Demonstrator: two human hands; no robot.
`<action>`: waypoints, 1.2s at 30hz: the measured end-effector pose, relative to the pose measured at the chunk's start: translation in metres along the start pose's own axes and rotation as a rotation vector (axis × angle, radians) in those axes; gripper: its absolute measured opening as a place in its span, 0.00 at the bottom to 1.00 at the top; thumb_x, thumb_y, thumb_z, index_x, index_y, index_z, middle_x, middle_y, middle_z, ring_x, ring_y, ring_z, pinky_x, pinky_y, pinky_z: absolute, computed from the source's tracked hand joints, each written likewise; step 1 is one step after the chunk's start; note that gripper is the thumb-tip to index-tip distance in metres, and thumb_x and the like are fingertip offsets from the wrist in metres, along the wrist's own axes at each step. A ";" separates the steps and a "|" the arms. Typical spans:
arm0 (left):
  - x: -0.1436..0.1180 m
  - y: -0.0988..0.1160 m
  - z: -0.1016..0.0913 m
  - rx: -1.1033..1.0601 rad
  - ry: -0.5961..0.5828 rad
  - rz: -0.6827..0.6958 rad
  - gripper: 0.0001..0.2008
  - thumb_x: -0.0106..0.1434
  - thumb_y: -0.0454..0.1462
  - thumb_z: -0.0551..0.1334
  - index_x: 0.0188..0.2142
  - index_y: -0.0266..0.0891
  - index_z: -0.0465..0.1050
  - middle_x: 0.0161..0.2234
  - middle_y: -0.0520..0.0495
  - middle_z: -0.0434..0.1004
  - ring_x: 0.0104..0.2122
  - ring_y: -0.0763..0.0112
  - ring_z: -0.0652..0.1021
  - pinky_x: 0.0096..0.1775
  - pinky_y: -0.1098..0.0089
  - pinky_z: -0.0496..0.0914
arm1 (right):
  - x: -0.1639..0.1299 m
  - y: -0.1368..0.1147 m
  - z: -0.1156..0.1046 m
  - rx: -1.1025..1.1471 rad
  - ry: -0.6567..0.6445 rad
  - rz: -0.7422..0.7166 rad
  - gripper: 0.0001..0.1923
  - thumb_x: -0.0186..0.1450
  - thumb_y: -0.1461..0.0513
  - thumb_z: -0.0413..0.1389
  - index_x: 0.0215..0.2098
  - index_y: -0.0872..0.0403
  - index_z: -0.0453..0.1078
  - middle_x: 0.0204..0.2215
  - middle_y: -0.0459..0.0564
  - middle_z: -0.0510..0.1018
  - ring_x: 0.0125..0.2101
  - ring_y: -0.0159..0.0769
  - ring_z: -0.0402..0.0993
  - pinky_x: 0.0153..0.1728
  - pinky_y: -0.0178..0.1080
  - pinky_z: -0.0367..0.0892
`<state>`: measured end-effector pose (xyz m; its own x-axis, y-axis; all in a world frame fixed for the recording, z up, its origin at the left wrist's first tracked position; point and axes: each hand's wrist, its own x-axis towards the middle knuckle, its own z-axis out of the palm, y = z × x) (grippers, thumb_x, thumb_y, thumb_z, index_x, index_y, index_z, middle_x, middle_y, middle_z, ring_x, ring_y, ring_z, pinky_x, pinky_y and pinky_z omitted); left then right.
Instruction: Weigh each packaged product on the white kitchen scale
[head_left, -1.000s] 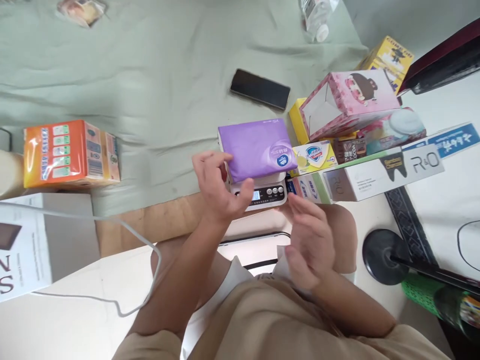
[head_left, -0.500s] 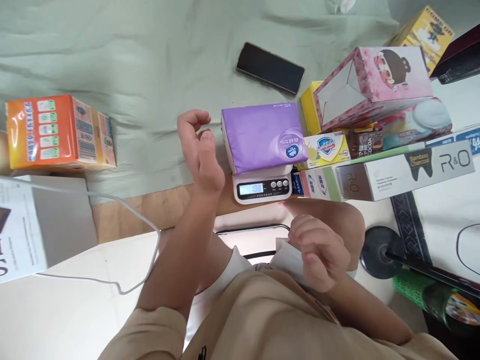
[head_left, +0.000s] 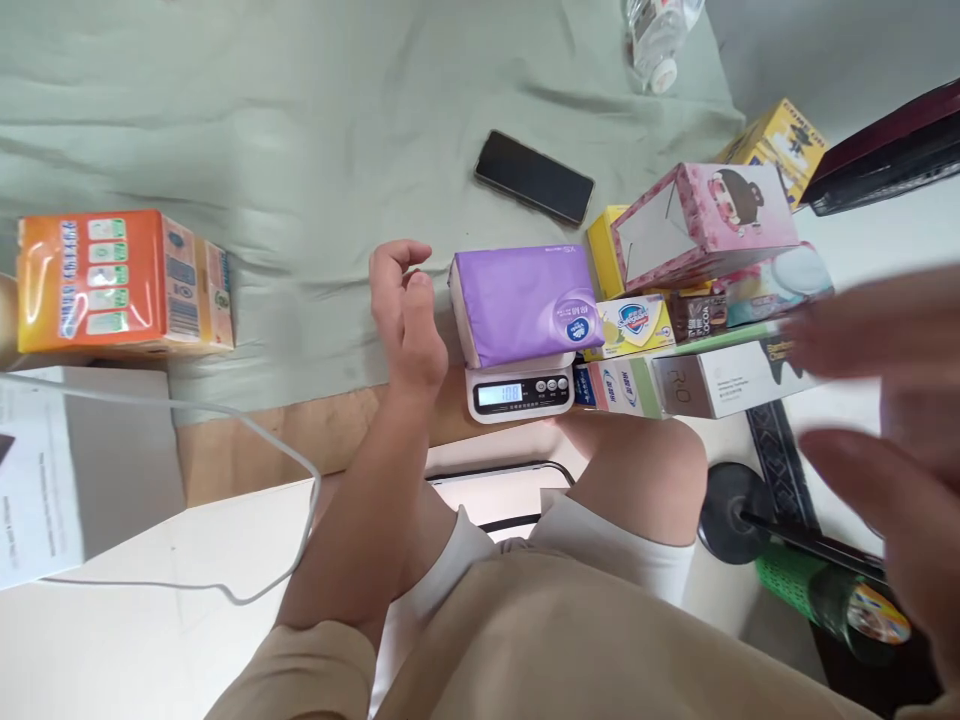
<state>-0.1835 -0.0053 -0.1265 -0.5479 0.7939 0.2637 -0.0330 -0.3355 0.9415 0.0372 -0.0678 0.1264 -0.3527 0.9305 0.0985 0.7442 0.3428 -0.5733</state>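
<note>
From the head camera, the left hand [head_left: 403, 318] is held up on its edge with the fingers loosely curled. It holds nothing. Just to its right, very close, is a purple pack of tissues [head_left: 525, 303]. The pack lies flat on top of a small white scale [head_left: 520, 389], and the little screen on the scale is lit. I cannot tell if the hand touches the pack.

The right hand [head_left: 889, 400] is big and blurry, close to the camera at the right edge. Its fingers are spread wide and it holds nothing.

Between that hand and the scale is a pile of boxes. There is a yellow soap box [head_left: 634, 325] touching the purple pack, a long white box [head_left: 739, 375], and a pink box [head_left: 705, 220] on top.

Past the purple pack, farther from the left hand, a black phone [head_left: 534, 177] lies on the green cloth [head_left: 300, 130]. Far to the left of the left hand sits an orange box [head_left: 124, 280]. A white cable [head_left: 247, 460] runs below it.
</note>
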 end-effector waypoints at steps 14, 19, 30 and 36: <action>-0.001 0.013 -0.018 0.057 0.028 0.028 0.23 0.67 0.59 0.53 0.44 0.46 0.72 0.43 0.46 0.74 0.47 0.62 0.75 0.52 0.58 0.71 | 0.120 0.051 0.091 -0.539 -0.569 -0.522 0.38 0.50 0.49 0.71 0.56 0.51 0.70 0.55 0.59 0.74 0.49 0.50 0.74 0.55 0.56 0.69; 0.000 0.005 -0.024 0.061 0.029 0.027 0.22 0.67 0.58 0.53 0.44 0.45 0.72 0.44 0.45 0.72 0.47 0.62 0.74 0.52 0.60 0.70 | 0.132 0.023 0.075 -0.419 -0.547 -0.418 0.32 0.49 0.54 0.71 0.51 0.51 0.71 0.41 0.48 0.78 0.38 0.37 0.72 0.53 0.48 0.70; 0.000 0.008 -0.008 0.072 -0.189 0.108 0.25 0.69 0.59 0.54 0.45 0.45 0.77 0.44 0.44 0.78 0.48 0.60 0.77 0.48 0.59 0.71 | 0.178 0.059 0.045 -0.154 -0.453 -0.166 0.24 0.54 0.56 0.70 0.47 0.56 0.78 0.45 0.42 0.82 0.45 0.30 0.80 0.54 0.37 0.73; 0.001 0.008 -0.011 0.114 -0.242 0.134 0.26 0.71 0.59 0.52 0.47 0.44 0.75 0.45 0.43 0.77 0.48 0.60 0.77 0.49 0.59 0.71 | 0.190 0.059 0.074 -0.455 -0.587 -0.086 0.23 0.66 0.49 0.56 0.44 0.59 0.79 0.54 0.49 0.77 0.60 0.43 0.74 0.62 0.43 0.68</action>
<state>-0.1936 -0.0124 -0.1209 -0.3254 0.8488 0.4167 0.1274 -0.3973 0.9088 -0.0274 0.1197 0.0511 -0.5705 0.7198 -0.3956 0.8164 0.5495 -0.1775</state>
